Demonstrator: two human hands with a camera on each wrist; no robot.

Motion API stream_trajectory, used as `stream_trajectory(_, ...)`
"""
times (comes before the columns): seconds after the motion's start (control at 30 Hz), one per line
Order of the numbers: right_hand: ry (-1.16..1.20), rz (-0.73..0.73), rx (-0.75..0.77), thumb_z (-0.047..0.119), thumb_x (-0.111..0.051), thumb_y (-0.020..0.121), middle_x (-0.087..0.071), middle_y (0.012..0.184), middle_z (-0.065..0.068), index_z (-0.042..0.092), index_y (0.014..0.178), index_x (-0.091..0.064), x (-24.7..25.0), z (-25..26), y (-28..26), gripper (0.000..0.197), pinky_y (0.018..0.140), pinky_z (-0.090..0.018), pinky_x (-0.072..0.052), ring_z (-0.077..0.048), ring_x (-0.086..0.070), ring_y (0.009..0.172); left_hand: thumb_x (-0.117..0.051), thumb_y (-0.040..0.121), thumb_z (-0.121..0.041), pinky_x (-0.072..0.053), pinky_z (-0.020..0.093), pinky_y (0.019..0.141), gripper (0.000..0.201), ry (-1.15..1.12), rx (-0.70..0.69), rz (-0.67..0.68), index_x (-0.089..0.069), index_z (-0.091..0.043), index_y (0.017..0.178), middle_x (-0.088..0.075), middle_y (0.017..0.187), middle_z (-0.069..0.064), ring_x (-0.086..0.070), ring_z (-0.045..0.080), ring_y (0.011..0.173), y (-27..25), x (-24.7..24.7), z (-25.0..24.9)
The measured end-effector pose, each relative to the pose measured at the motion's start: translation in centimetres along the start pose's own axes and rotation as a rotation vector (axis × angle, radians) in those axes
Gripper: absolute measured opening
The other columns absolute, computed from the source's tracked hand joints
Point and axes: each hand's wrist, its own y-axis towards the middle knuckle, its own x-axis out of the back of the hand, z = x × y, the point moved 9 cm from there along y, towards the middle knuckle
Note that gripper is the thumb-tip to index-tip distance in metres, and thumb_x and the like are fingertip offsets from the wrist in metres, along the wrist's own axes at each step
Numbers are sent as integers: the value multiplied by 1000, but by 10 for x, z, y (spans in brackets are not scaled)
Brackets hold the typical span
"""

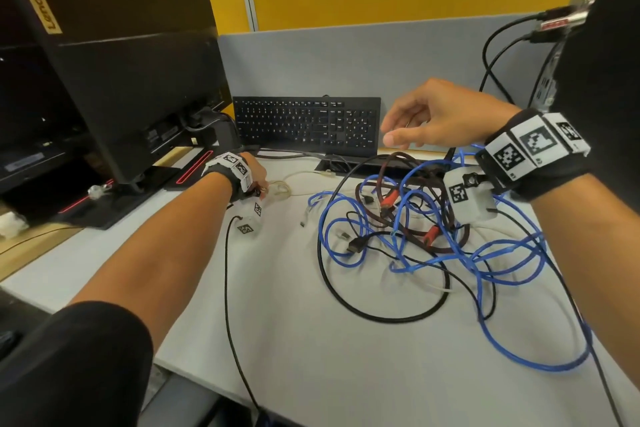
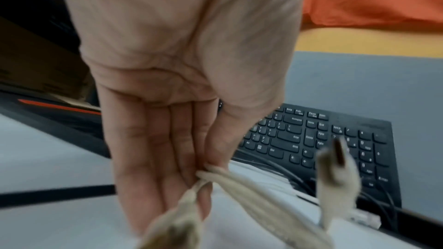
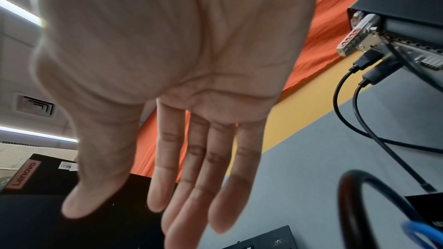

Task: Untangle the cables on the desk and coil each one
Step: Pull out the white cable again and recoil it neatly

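Left hand [image 2: 167,86] pinches the beige cable [image 2: 258,202] just left of the keyboard [image 1: 308,125], coiling it. Right hand [image 1: 436,114] spread, empty, over the tangle [image 1: 433,239] in front of it. Next: probably finish the coil.

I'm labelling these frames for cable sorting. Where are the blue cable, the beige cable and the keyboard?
blue cable [image 1: 535,367]: head view, on its big loop nearest the desk's front edge.
beige cable [image 2: 242,185]: left wrist view, on the strands beside the pinching thumb.
keyboard [image 1: 304,125]: head view, on the middle key rows.

desk [image 1: 294,340]: grey | on it: cable tangle [image 1: 433,243], keyboard [image 1: 306,125], monitor stand [image 1: 131,184], possibly
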Motion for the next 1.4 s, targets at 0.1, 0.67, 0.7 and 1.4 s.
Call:
stream_trajectory(0.1, 5, -1, -1, 40, -76, 84, -77, 83, 11, 23, 98, -75, 0, -2, -2, 22, 68, -14, -53, -4, -73, 75, -73, 86, -42, -58, 38, 82, 41, 58, 48, -79, -70, -6, 106, -71, 102, 12, -68, 30, 92, 3, 10, 6)
stream_trajectory(0.67, 47, 14, -20, 40, -76, 84, -77, 82, 8, 23, 98, -75, 2, -13, -12, 22, 73, -22, -60, -8, -74, 76, -58, 94, -4, -53, 36, 84, 6, 114, -516, -101, -57, -10, 91, -69, 102, 15, -64, 27, 94, -8, 13, -135)
stream_trajectory(0.7, 43, 14, -23, 40, -76, 84, -77, 82, 8, 24, 98, -75, 1, -14, -12, 22, 73, -22, -60, -8, -74, 76, -60, 93, -5, -54, 37, 86, 5, 107, -520, -98, -60, -10, 91, -71, 102, 15, -66, 28, 95, -9, 17, -137)
stream_trajectory(1.4, 71, 44, -25, 32, -74, 89, -77, 81, 11, 21, 103, -74, -6, -17, -15, 18, 73, -23, -60, -8, -75, 77, -67, 88, -3, -54, 29, 81, 12, -272, -573, -173, -64, -14, 93, -72, 86, -1, -67, 16, 83, -12, 69, -133)
